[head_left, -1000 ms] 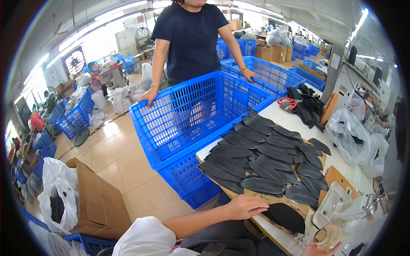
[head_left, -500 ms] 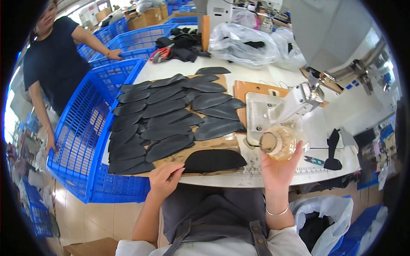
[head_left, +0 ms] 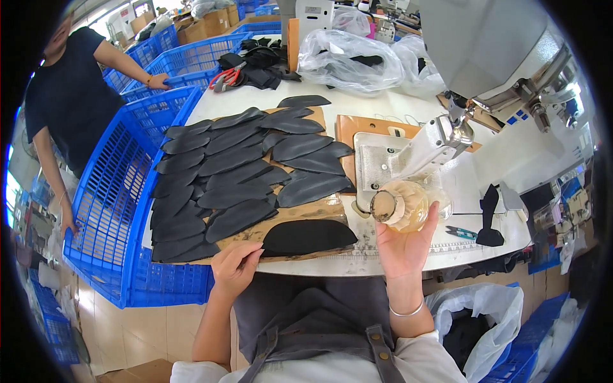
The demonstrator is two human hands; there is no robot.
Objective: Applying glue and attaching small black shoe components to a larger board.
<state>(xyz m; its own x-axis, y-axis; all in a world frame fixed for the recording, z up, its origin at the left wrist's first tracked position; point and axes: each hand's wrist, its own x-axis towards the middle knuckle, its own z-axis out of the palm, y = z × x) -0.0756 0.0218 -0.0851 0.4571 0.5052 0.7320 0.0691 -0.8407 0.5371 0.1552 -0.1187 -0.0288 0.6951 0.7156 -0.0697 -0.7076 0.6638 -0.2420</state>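
At the table's front edge, my left hand (head_left: 234,267) is closed in a pinch at the left tip of a black half-moon piece (head_left: 310,239). That piece lies flat on a stained brown board (head_left: 332,212). My right hand (head_left: 407,246) is wrapped round a clear, rounded bottle (head_left: 414,210) with amber contents, held tilted above the table with its stained tan end facing left. Many black curved pieces (head_left: 237,191) overlap in rows over the board, left of and beyond the half-moon piece.
A white machine arm (head_left: 429,150) rises beyond the bottle. Teal snips (head_left: 461,233) and a black strip (head_left: 490,217) lie to the right. Blue crates (head_left: 105,210) stand at left, beside another person (head_left: 70,108). Red-handled scissors (head_left: 227,78) and plastic bags (head_left: 348,60) are farther back.
The whole view has shifted a little, so everything appears slightly farther left. Both hands keep nearly the same pose, the right still holding the bottle and the left still at the half-moon piece's tip.
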